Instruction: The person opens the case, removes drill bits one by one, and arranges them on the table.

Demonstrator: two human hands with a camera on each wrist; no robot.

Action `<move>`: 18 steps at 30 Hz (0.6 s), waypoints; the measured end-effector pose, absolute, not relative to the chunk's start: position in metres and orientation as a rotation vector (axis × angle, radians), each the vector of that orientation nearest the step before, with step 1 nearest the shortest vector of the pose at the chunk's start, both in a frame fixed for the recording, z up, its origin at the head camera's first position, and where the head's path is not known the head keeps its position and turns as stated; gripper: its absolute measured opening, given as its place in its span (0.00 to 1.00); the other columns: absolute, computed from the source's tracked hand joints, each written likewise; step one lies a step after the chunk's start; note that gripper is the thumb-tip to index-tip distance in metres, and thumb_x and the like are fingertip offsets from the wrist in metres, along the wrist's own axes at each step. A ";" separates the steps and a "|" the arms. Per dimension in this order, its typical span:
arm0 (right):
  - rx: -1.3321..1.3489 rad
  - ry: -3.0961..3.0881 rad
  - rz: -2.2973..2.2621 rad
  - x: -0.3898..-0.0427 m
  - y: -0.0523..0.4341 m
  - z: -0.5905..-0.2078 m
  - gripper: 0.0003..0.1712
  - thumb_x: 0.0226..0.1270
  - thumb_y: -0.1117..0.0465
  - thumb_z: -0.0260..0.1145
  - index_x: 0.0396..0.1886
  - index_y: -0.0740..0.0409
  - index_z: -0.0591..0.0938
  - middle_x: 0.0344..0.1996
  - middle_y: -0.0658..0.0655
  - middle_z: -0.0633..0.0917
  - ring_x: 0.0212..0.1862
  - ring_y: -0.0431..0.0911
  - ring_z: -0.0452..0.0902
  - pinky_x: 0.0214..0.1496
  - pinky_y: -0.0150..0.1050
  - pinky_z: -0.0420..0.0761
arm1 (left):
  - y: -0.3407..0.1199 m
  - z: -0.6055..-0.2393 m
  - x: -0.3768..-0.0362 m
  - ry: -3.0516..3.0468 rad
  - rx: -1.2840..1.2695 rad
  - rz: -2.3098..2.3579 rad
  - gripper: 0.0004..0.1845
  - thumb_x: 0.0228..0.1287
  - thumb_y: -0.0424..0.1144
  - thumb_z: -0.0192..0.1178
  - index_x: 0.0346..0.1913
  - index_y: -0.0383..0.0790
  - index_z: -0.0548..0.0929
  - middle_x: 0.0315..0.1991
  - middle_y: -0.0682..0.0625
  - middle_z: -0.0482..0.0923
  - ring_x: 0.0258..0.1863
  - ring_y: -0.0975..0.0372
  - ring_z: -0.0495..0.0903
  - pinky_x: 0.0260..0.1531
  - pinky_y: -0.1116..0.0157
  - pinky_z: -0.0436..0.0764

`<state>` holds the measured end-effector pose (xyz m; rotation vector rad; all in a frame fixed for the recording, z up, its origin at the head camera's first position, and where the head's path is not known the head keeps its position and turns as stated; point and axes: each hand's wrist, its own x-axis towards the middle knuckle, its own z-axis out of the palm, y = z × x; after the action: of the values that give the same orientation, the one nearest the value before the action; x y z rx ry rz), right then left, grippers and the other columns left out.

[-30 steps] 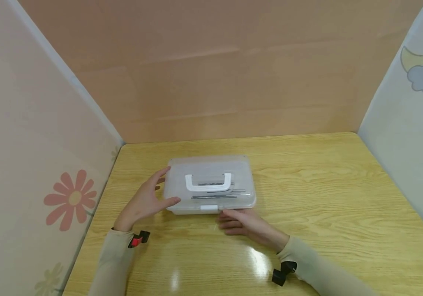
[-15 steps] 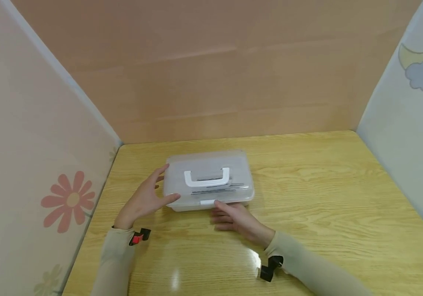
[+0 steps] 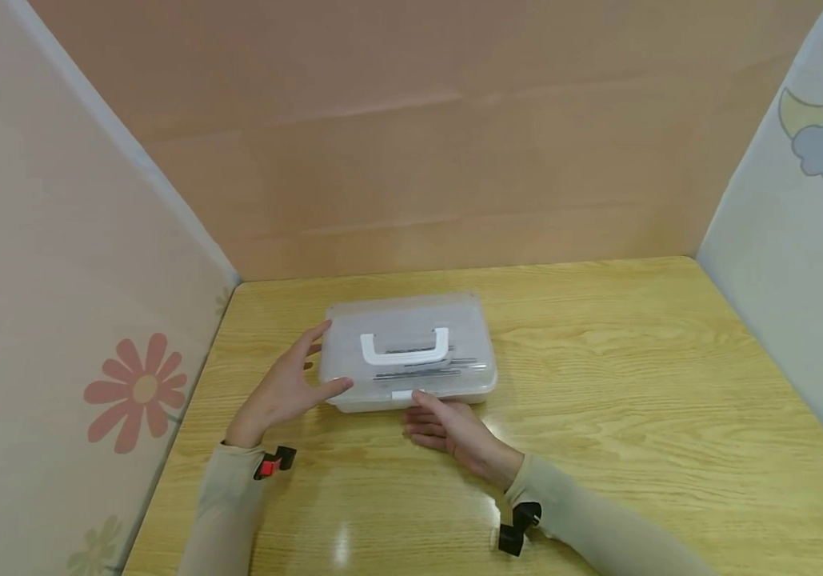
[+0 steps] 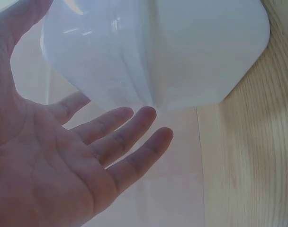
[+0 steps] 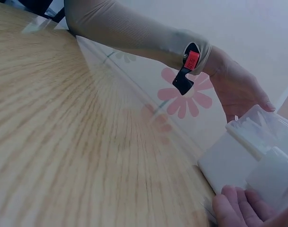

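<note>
A plastic storage box (image 3: 400, 320) with a clear lid, a white carry handle (image 3: 405, 356) and a white front latch (image 3: 404, 395) sits lid down on the table. Dark thin sticks (image 3: 418, 374) show through the lid. My left hand (image 3: 285, 392) spreads around the box's left end, thumb on the front lid corner. In the left wrist view its fingers (image 4: 134, 127) are loosely extended beside the end wall. My right hand (image 3: 457, 432) is at the front; its thumb touches the latch's right end. Its other fingers (image 5: 234, 203) lie loosely bent below the latch, palm partly hidden.
The box stands on a wood-grain table (image 3: 634, 400). A plain tan wall (image 3: 411, 160) rises behind the far edge. Side walls flank the table, the left one printed with a flower (image 3: 143, 390). Each wrist carries a small dark camera mount (image 3: 519, 528).
My right hand has moved left along the front, its thumb coming onto the latch. The box's right end has shifted slightly away from me. My left hand has hardly moved.
</note>
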<state>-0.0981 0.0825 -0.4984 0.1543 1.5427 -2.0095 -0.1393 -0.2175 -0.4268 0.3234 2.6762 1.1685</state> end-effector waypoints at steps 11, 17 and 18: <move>0.146 1.582 -1.953 -0.097 0.083 -0.497 0.43 0.80 0.41 0.63 0.67 0.81 0.74 0.62 0.75 0.84 0.64 0.59 0.85 0.66 0.45 0.85 | -0.219 -0.427 -0.137 2.656 0.315 1.177 0.58 0.64 0.63 0.73 0.88 0.56 0.50 0.84 0.40 0.58 0.78 0.35 0.66 0.69 0.31 0.73; 0.175 1.599 -1.938 -0.097 0.083 -0.495 0.42 0.79 0.39 0.63 0.63 0.79 0.77 0.53 0.68 0.90 0.59 0.56 0.89 0.62 0.44 0.88 | -0.219 -0.425 -0.137 2.674 0.314 1.122 0.58 0.64 0.67 0.71 0.88 0.58 0.48 0.83 0.40 0.60 0.81 0.39 0.64 0.69 0.30 0.73; 0.182 1.603 -1.936 -0.097 0.083 -0.494 0.42 0.79 0.38 0.63 0.62 0.79 0.78 0.51 0.66 0.90 0.58 0.56 0.89 0.62 0.44 0.88 | -0.219 -0.424 -0.137 2.676 0.317 1.113 0.58 0.64 0.67 0.71 0.88 0.59 0.47 0.83 0.40 0.61 0.81 0.40 0.64 0.69 0.30 0.72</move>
<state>-0.0969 0.0830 -0.4943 0.1817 1.6034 -1.9361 -0.1370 -0.2186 -0.4241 0.3169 2.6759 1.1125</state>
